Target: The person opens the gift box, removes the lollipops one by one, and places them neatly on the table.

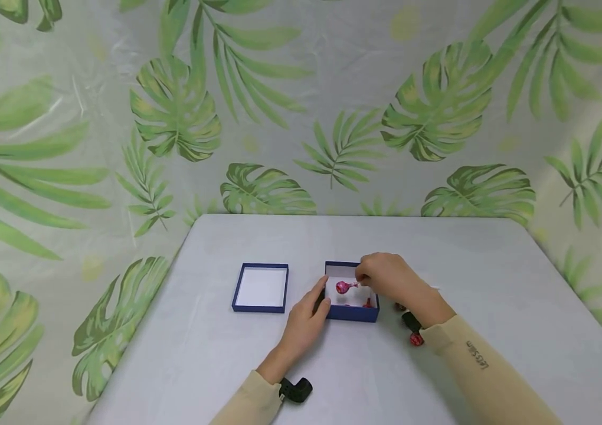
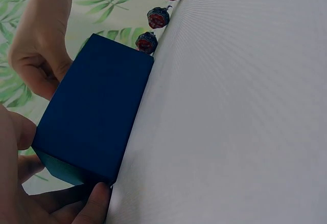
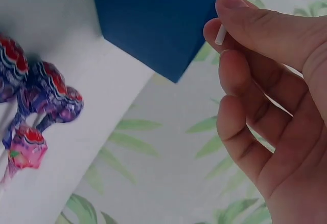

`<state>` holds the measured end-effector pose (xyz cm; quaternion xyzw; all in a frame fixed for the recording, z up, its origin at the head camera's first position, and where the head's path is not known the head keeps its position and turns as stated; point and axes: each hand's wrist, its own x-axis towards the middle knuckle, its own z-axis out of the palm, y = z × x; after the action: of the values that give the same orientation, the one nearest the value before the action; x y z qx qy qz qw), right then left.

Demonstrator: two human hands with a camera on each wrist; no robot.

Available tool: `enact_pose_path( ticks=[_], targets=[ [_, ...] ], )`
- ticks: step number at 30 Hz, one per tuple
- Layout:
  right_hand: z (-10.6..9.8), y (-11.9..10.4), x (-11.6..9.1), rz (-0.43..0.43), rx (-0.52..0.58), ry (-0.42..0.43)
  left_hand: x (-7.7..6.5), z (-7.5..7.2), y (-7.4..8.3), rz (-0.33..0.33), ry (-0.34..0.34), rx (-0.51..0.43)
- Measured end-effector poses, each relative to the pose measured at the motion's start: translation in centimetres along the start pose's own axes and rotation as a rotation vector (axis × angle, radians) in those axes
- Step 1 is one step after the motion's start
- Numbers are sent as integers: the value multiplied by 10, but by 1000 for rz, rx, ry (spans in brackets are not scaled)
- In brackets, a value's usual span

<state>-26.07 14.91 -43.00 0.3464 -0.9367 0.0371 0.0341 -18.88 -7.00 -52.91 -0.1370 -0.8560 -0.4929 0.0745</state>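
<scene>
A blue open-topped box (image 1: 352,313) with a white inside stands mid-table, and red-wrapped lollipops (image 1: 367,303) show partly over its near wall. My left hand (image 1: 303,321) holds the box at its left near corner, thumb and fingers bent about the left wall in the left wrist view. Over the box, my right hand (image 1: 388,276) pinches the white stick (image 3: 221,35) of a pink-wrapped lollipop (image 1: 342,287) between thumb and index finger. Its round head points left above the box opening. The right hand's other fingers are loosely curled in the right wrist view.
Left of the box lies a shallow blue-rimmed tray or lid (image 1: 260,289), white inside. Several wrapped lollipops (image 3: 48,81) lie on the table (image 1: 216,366) right of the box, partly under my right forearm; one is a pink lollipop (image 3: 28,150). A leaf-patterned sheet (image 1: 343,88) hangs behind.
</scene>
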Motion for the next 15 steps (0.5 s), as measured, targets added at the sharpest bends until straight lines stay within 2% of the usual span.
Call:
enact_pose_path(
  ticks=[5,15],
  targets=[
    [-6,4,-5,16,1,20,0,-1,2,4,-3,-1],
    [-17,7,-19,103,108,37,-2,-1,3,0,3,5]
  ],
)
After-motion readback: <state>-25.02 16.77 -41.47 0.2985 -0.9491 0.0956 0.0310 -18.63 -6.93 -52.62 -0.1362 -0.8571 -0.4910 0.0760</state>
